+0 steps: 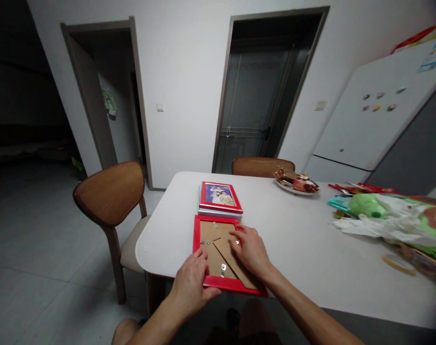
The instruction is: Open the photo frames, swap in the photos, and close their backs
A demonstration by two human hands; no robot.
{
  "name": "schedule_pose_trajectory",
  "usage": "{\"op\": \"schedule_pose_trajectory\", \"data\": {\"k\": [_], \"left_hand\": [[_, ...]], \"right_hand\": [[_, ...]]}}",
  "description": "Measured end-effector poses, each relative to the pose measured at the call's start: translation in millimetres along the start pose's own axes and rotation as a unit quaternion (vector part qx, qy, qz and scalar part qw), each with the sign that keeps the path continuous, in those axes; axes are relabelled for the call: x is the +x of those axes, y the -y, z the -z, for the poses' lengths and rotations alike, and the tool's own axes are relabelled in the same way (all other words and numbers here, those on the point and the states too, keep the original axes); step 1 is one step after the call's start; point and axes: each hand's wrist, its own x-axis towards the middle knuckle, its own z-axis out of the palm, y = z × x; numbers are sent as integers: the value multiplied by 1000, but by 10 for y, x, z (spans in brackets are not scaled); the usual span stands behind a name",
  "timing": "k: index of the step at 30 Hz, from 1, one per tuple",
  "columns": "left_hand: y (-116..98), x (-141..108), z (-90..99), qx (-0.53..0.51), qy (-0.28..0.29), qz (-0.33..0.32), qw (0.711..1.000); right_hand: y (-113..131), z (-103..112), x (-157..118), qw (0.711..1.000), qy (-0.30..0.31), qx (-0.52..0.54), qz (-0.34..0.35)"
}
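Observation:
A red picture frame (197, 233) lies back side up at the table's near edge, its brown backing board (213, 258) showing metal clips and a slanted stand piece. My left hand (193, 279) grips the frame's lower left corner, thumb along the bottom edge and fingers over the left side. On the right side, my right hand (251, 250) rests over the board with bent fingers near a metal clip; whether it pinches anything is hidden. Just beyond lies a stack of frames topped by a red one with a photo (220, 195).
The white table (275, 225) holds a plate of items (300, 186) at the back and a heap of green and white wrappings (379, 211) with a tape roll (398, 264) on the right. Wooden chairs stand left (113, 191) and behind (263, 166).

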Motion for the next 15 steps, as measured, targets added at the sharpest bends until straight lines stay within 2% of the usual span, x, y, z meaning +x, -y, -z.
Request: {"op": "schedule_pose_trajectory", "data": {"k": [4,7,11,15], "left_hand": [[-15,8,9,12,0,0,1000],[-33,9,17,9,-2,-1,1000],[-36,0,25,0,-5,0,1000],[-22,-3,25,-11,-1,10,1000]], "right_hand": [[380,-99,69,991,75,68,88],[560,-198,142,991,96,36,92],[566,-288,225,994,84,1,63],[394,-299,323,997,66,-24,24]]}}
